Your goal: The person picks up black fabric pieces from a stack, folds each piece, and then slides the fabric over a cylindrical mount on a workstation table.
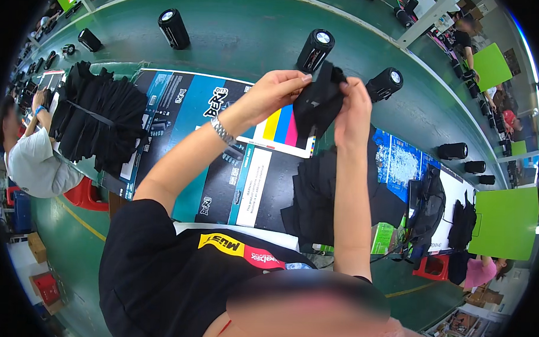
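Observation:
A limp black cloth piece hangs in front of me, between my two hands and over the printed sheets on the table. My left hand pinches its upper left edge with thumb and fingertips. At the upper right edge, the fingers of my right hand are closed on the same cloth, bunched there. I cannot tell whether the piece is sewn into a pouch. Below it, partly behind my right forearm, lies a loose pile of black cloth pieces.
A strapped bundle of black cloth lies at the left. Black cylindrical speakers stand along the green surface beyond the table. Black bags lie at the right. A co-worker sits at far left.

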A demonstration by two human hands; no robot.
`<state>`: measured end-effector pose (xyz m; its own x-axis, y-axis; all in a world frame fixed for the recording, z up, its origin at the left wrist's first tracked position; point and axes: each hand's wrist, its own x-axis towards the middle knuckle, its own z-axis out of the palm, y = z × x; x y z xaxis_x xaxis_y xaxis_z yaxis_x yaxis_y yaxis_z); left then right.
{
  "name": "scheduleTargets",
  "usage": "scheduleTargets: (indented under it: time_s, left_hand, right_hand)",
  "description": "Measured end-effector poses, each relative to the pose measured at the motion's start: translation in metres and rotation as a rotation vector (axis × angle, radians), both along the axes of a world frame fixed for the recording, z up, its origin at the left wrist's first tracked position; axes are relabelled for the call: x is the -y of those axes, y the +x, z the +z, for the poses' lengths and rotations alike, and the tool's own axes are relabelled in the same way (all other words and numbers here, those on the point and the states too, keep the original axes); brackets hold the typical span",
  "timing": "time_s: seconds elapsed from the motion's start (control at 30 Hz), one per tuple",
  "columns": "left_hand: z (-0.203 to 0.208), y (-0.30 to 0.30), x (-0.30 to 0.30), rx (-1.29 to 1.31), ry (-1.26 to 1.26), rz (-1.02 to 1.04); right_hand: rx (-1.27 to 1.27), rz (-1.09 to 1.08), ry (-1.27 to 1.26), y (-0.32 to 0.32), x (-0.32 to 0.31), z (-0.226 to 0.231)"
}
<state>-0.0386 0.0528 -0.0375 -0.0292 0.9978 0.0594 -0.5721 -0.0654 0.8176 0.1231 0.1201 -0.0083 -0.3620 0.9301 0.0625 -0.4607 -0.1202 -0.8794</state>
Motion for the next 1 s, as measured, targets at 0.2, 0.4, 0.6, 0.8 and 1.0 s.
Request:
scheduleTargets:
  time_s: [0.2,0.4,0.6,0.8,1.0]
  left_hand:
    - [-0.016,-0.018,-0.09,-0.357,0.085,0.146]
    - [-0.044,-0.038,-0.177,-0.444,0.008,0.576]
    - [-0.051,-0.048,-0.199,-0.067,-0.112,0.285]
    - [-0.055,-0.028,-0.178,0.117,-0.309,0.11]
    - [-0.051,-0.05,-0.197,-0.151,-0.401,0.089]
  right_hand:
    - [0.356,-0.167,0.222,-0.013,-0.1,-0.035]
    - [0.831,-0.625,0.738,-0.066,-0.161,-0.042]
    - [0.319,-0.026,-0.146,-0.047,-0.2,-0.046]
    - [0.824,-0.062,0.031,-0.02,-0.184,-0.063]
    - [0.929,-0.124,0.155,-0.036,-0.184,-0.063]
